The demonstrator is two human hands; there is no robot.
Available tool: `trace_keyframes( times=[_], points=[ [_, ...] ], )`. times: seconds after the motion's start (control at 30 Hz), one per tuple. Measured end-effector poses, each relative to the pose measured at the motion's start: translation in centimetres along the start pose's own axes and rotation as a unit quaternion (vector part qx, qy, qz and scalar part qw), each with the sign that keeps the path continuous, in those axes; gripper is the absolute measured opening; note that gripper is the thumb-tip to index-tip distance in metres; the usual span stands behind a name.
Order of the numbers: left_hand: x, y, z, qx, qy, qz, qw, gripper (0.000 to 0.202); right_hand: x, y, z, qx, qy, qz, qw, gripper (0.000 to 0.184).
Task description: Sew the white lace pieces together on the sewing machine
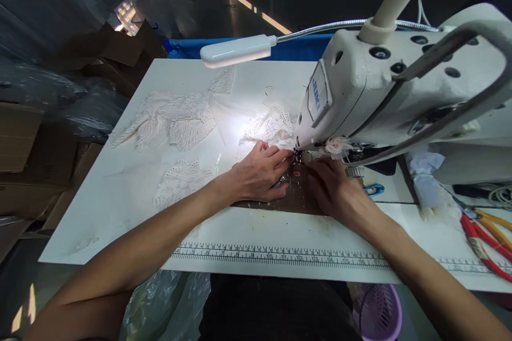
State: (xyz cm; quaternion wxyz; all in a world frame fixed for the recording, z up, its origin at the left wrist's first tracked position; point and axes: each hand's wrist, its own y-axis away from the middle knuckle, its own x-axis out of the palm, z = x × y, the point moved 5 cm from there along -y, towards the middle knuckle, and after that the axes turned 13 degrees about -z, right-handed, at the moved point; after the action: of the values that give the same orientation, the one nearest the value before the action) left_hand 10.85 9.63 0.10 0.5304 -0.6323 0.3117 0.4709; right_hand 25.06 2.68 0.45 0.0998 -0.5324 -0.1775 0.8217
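Note:
A white lace piece lies bunched under the lamp light beside the needle of the sewing machine. My left hand rests at the near edge of this lace, fingers closed on it just left of the presser foot. To the right of the foot, my right hand is closed with bent fingers by the needle plate. What those fingers hold is hidden from view. Both hands are over the brown machine bed.
More lace pieces lie on the left of the white table. A lamp hangs above. Blue clip, red-handled tool and orange-handled tool sit right. A ruler strip runs along the front edge.

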Motion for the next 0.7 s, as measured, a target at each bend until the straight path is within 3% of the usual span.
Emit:
trace_keyframes(
  times=[0.13, 0.2, 0.33, 0.7],
  points=[
    [0.0, 0.0, 0.2, -0.01, -0.003, 0.011, 1.0, 0.052, -0.9, -0.4, -2.8, 0.073, -0.09, 0.029, 0.993, 0.028],
    [0.0, -0.1, 0.2, -0.013, 0.001, 0.015, 1.0, 0.051, -0.7, -0.6, -3.8, 0.078, -0.114, 0.05, 0.989, 0.027],
    [0.1, -0.1, 0.3, -0.015, 0.008, 0.018, 1.0, 0.049, 0.0, -0.7, -4.9, 0.075, -0.142, 0.021, 0.987, 0.018],
    [0.0, -0.2, 0.5, -0.035, 0.008, 0.027, 0.999, 0.046, -1.2, 0.0, -3.5, 0.074, -0.095, 0.019, 0.993, 0.021]
  ],
)
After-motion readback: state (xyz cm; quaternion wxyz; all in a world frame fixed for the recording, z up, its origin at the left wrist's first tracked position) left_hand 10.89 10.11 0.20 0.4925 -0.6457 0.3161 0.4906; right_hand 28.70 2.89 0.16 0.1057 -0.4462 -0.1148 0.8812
